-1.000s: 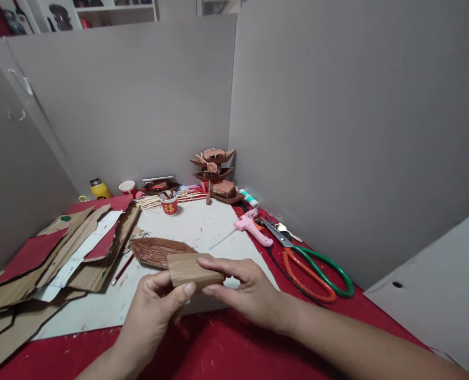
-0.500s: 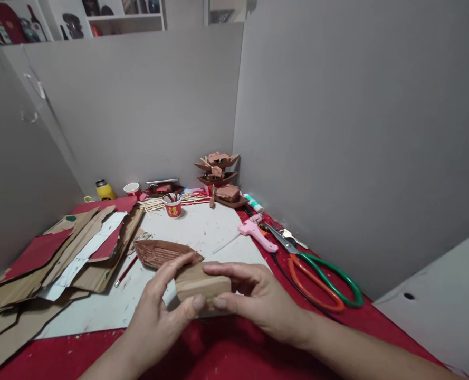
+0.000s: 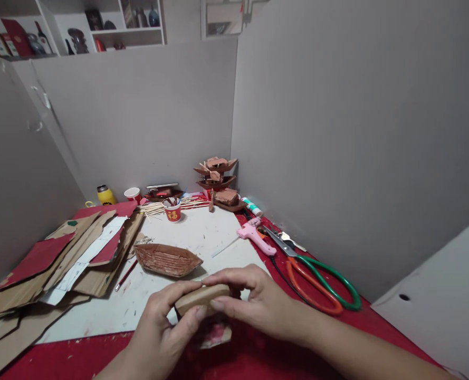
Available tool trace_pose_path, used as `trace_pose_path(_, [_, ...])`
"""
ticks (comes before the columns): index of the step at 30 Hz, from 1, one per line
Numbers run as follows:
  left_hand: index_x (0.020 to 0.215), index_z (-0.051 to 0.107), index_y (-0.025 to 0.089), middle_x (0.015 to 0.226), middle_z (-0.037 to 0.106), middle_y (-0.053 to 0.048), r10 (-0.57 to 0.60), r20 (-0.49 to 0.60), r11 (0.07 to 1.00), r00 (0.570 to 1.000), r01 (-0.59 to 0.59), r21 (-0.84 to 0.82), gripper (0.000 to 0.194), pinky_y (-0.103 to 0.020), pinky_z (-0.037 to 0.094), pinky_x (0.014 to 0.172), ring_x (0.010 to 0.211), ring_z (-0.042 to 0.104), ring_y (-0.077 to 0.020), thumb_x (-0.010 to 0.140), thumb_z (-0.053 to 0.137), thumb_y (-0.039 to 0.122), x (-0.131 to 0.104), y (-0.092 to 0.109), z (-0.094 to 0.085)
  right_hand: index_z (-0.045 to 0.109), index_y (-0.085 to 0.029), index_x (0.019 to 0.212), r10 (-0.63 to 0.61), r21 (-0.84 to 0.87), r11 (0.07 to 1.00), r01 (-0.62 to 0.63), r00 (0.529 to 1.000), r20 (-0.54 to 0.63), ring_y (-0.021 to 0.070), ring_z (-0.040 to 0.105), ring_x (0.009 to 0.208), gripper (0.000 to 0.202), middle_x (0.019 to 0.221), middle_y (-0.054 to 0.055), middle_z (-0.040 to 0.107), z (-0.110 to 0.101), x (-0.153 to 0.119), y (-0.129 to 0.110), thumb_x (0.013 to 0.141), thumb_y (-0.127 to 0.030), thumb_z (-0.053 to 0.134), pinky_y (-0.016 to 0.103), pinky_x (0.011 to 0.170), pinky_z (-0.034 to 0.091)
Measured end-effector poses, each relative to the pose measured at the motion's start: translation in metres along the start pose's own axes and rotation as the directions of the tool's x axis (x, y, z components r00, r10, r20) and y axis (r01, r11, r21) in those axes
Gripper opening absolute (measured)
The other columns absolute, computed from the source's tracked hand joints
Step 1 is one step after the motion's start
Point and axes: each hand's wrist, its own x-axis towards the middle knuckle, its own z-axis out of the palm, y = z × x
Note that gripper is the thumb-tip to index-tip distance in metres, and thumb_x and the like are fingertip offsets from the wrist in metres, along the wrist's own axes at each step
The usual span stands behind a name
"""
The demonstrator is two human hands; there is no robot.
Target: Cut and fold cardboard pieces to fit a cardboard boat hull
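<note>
A tan piece of cardboard (image 3: 198, 298), bent over like a small curved cover, is held near the table's front edge. My left hand (image 3: 169, 322) grips its left end, thumb on the near side and fingers over the top. On the right end my right hand (image 3: 254, 301) pinches it the same way. Below the thumbs a pinkish-white patch of its lower part shows; the fingertips behind it are hidden. Just beyond the hands a brown model boat hull (image 3: 166, 259) with ridged lines inside lies on the white board (image 3: 194, 232), apart from both hands.
Stacked cardboard sheets (image 3: 60, 258) lie left, beside a pencil (image 3: 126, 273). A red paper cup (image 3: 173, 210) holds brushes; thin sticks and finished model boats (image 3: 216, 171) sit behind. At right are a pink glue gun (image 3: 258, 238) and large scissors (image 3: 317, 277), near the grey partition.
The cardboard piece has tilted and come lower and nearer, with both hands still on it. More of the boat hull shows now. The view has tipped up slightly.
</note>
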Motion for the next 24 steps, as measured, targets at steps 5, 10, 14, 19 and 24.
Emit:
trace_pose_path(5, [0.103, 0.071, 0.020, 0.087, 0.071, -0.005, -0.100, 0.226, 0.992, 0.969, 0.114, -0.053, 0.027, -0.025, 0.044, 0.070, 0.076, 0.059, -0.0185, 0.087, 0.056, 0.036, 0.0027, 0.0085, -0.0035, 0.070, -0.013, 0.086, -0.041, -0.224, 0.972, 0.075, 0.987, 0.153, 0.0092, 0.048, 0.054, 0.022, 0.063, -0.001, 0.059, -0.0064, 0.0019, 0.0017, 0.087, -0.033, 0.059, 0.019, 0.051, 0.039])
trace_pose_path(10, [0.083, 0.070, 0.012, 0.065, 0.056, -0.001, -0.170, 0.311, 0.962, 0.935, 0.226, -0.152, 0.032, -0.022, 0.033, 0.056, 0.060, 0.042, -0.0117, 0.087, 0.056, 0.041, 0.0045, 0.0043, -0.0028, 0.061, -0.015, 0.075, -0.044, -0.297, 0.945, 0.135, 0.955, 0.292, 0.0079, 0.037, 0.050, 0.026, 0.056, -0.005, 0.043, -0.0109, 0.0028, -0.0010, 0.091, -0.033, 0.049, 0.018, 0.047, 0.032])
trace_pose_path(14, [0.081, 0.068, 0.012, 0.066, 0.056, -0.001, -0.186, 0.335, 0.940, 0.924, 0.267, -0.214, 0.036, -0.022, 0.034, 0.058, 0.062, 0.043, -0.0122, 0.088, 0.054, 0.044, 0.0034, 0.0015, -0.0035, 0.058, -0.015, 0.070, -0.067, -0.197, 0.972, 0.131, 0.951, 0.303, 0.0072, 0.033, 0.049, 0.029, 0.056, -0.006, 0.037, -0.0108, 0.0027, -0.0001, 0.091, -0.033, 0.048, 0.018, 0.045, 0.029])
trace_pose_path(19, [0.078, 0.067, 0.011, 0.066, 0.053, -0.001, -0.146, 0.320, 0.975, 0.936, 0.190, -0.112, 0.037, -0.023, 0.035, 0.060, 0.064, 0.041, -0.0127, 0.091, 0.048, 0.040, 0.0031, 0.0025, -0.0066, 0.055, -0.015, 0.068, -0.019, -0.174, 0.982, 0.073, 0.956, 0.293, 0.0072, 0.032, 0.050, 0.028, 0.056, -0.007, 0.036, -0.0085, 0.0046, 0.0011, 0.090, -0.032, 0.050, 0.018, 0.045, 0.027])
trace_pose_path(24, [0.073, 0.064, 0.011, 0.061, 0.044, 0.003, -0.125, 0.300, 0.986, 0.946, 0.153, -0.071, 0.029, -0.021, 0.031, 0.054, 0.058, 0.037, -0.0103, 0.089, 0.048, 0.030, -0.0010, 0.0027, -0.0039, 0.051, -0.017, 0.062, 0.031, -0.208, 0.977, 0.040, 0.945, 0.326, 0.0079, 0.032, 0.049, 0.032, 0.054, -0.007, 0.035, -0.0034, -0.0019, 0.0063, 0.090, -0.031, 0.053, 0.020, 0.044, 0.027])
